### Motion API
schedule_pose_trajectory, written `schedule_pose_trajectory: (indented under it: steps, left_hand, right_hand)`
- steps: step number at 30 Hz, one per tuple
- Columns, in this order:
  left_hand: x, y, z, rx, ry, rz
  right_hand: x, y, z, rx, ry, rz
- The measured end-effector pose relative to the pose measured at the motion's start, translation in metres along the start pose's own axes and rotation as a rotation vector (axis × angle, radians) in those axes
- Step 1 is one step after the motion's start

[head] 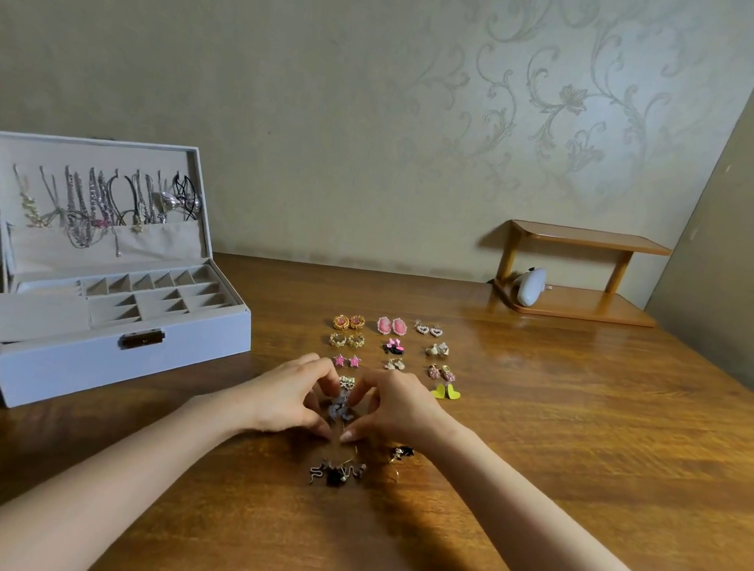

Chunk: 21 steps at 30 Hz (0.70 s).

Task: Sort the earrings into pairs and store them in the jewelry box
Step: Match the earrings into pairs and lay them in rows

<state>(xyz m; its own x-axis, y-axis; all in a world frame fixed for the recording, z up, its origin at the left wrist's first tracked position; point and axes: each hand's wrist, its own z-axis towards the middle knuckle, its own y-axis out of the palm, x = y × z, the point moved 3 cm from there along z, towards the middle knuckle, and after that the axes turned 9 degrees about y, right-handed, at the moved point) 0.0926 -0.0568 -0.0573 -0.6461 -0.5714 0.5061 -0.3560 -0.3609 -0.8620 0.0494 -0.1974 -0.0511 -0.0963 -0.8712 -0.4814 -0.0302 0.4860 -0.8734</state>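
Observation:
Paired earrings lie in rows on the wooden table (587, 442): gold-red round ones (348, 322), pink ovals (392, 325), pearl hearts (428, 329), pink stars (347, 360) and yellow hearts (446, 391) among them. My left hand (293, 395) and my right hand (387, 408) meet over grey-lilac earrings (342, 406), fingers curled and pinching them. A loose dark heap of unsorted earrings (337, 472) lies just in front of the hands. The white jewelry box (116, 362) stands open at the left.
The box lid holds several necklaces (101, 207), and its tray (156, 295) has several small compartments. A small wooden shelf (578, 277) with a white object (530, 286) stands at the back right. A black-gold earring (403, 452) lies right of the hands.

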Motion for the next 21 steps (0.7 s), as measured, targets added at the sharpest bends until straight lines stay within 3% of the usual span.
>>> schedule_pose_trajectory:
  steps: [10,16,21]
  left_hand:
    - [0.009,-0.009,-0.014,0.04,0.055,0.062]
    - [0.023,-0.002,-0.023,-0.13,0.178,0.075]
    - [0.022,0.005,-0.025,-0.144,0.219,0.134]
  right_hand:
    - [0.003,-0.017,-0.012,0.031,-0.114,0.063]
    - [0.0,-0.019,-0.027,-0.158,-0.261,0.077]
    - [0.006,-0.006,-0.025,-0.132,-0.231,0.008]
